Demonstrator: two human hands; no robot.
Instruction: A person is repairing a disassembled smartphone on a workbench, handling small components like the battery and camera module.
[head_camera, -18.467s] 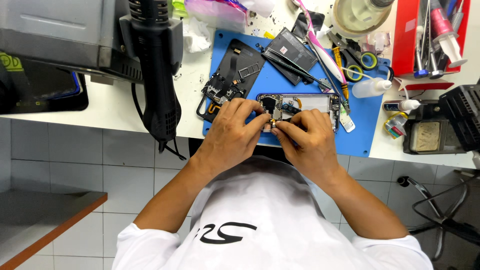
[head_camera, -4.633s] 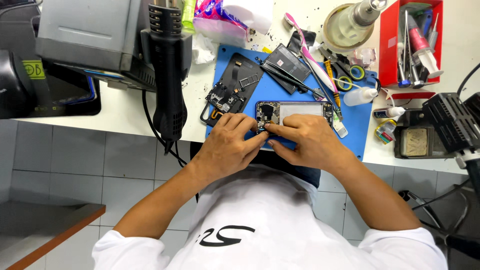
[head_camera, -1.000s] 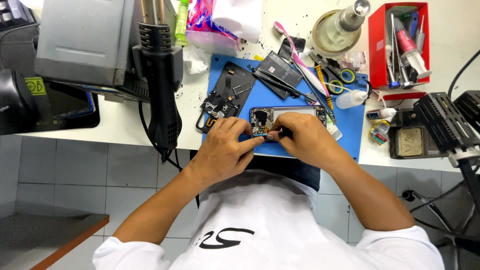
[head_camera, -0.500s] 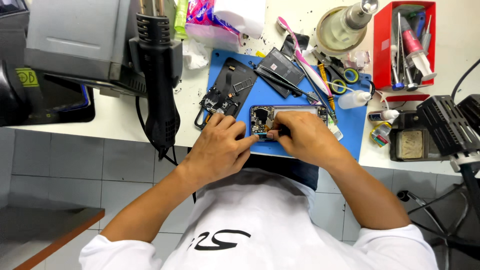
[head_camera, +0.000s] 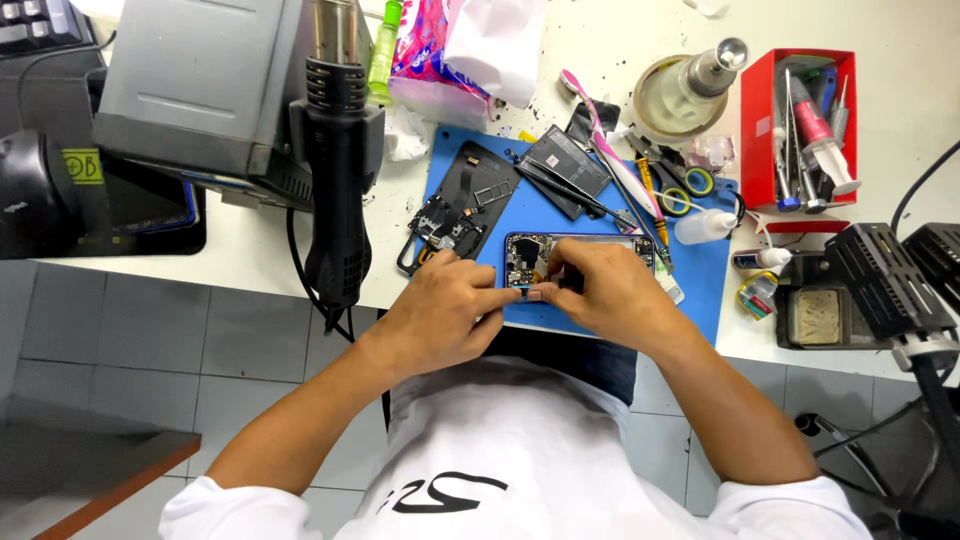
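Note:
An opened smartphone (head_camera: 540, 256) lies on a blue work mat (head_camera: 700, 290) at the near edge of a white bench, its circuit boards exposed. My left hand (head_camera: 445, 310) rests on the phone's near left corner, the index fingertip pressing at its edge. My right hand (head_camera: 605, 290) covers the phone's right half, fingers pinched together at the lower edge close to my left fingertip. Whether a small part sits between those fingers is hidden. A removed black inner frame (head_camera: 460, 205) lies on the mat just beyond my left hand.
A black hot-air gun (head_camera: 335, 170) hangs from a grey station (head_camera: 200, 90) at left. A flat black battery (head_camera: 563, 165), tweezers, a pink toothbrush (head_camera: 600, 130), a small bottle (head_camera: 705, 226), a red tool tray (head_camera: 800, 125) and a soldering stand (head_camera: 880, 285) surround the mat.
Both hands stay on the phone; the fingertips have shifted slightly toward its near left edge. The view has drifted a little.

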